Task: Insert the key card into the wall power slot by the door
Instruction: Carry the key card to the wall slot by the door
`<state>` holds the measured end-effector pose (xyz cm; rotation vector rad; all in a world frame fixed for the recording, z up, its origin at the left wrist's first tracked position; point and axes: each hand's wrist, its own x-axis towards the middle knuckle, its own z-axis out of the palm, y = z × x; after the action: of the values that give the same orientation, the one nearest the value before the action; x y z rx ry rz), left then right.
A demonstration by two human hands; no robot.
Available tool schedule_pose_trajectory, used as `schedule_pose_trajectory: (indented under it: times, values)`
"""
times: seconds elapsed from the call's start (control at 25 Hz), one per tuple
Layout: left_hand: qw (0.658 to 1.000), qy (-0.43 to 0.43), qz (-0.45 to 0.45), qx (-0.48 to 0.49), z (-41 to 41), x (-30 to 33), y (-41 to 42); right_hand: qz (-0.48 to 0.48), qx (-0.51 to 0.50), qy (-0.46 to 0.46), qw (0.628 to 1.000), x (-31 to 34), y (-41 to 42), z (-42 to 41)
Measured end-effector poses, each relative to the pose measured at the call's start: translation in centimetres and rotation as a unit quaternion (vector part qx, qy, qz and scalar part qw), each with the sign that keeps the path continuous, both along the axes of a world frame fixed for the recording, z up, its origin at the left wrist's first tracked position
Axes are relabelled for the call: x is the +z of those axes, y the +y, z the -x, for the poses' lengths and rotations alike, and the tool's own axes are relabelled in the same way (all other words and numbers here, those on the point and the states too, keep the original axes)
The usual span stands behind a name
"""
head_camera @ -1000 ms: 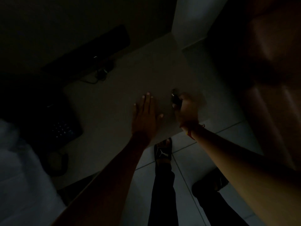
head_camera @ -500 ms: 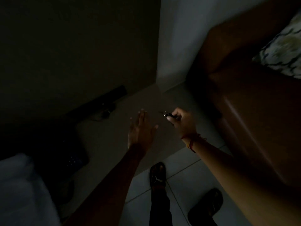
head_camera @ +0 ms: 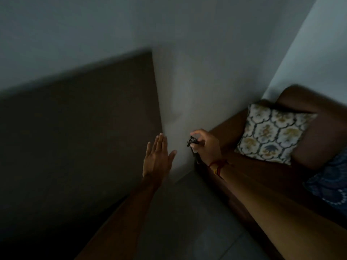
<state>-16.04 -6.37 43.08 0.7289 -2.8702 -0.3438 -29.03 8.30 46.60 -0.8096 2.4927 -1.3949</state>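
The room is very dim. My right hand (head_camera: 207, 147) is closed on a small dark object with a ring or clip at its top, the key item (head_camera: 193, 146); whether a card hangs from it I cannot tell. A red thread band circles that wrist. My left hand (head_camera: 157, 158) is held up flat, fingers together and thumb apart, holding nothing, in front of a dark brown panel (head_camera: 84, 137). Both hands hover near a pale wall corner (head_camera: 178, 109). No wall power slot and no door show in this view.
A brown sofa (head_camera: 309, 151) stands at the right against the wall, with a patterned white cushion (head_camera: 272, 136) and a dark blue cushion (head_camera: 332, 184). Grey floor tiles (head_camera: 187, 222) lie below my arms.
My view has swung up and to the right, from the desk and floor to the wall and sofa. Both hands have risen with it; my right hand keeps its hold on the dark object.
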Motion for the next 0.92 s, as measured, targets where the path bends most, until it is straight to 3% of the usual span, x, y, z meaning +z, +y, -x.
schedule_pose_trajectory:
  times: [0.48,0.68,0.92]
  values:
    - [0.960,0.198,0.138,-0.144,13.0,33.4,6.9,0.146,-0.087,0.183,0.968,32.5,11.1,7.7]
    - [0.925,0.264,0.187,-0.199,16.7,42.0,15.8,0.173,-0.125,0.234,0.948,41.4,20.9,9.4]
    - [0.888,0.306,0.225,-0.260,20.6,47.9,27.8,0.188,-0.175,0.275,0.926,47.7,33.1,11.0]
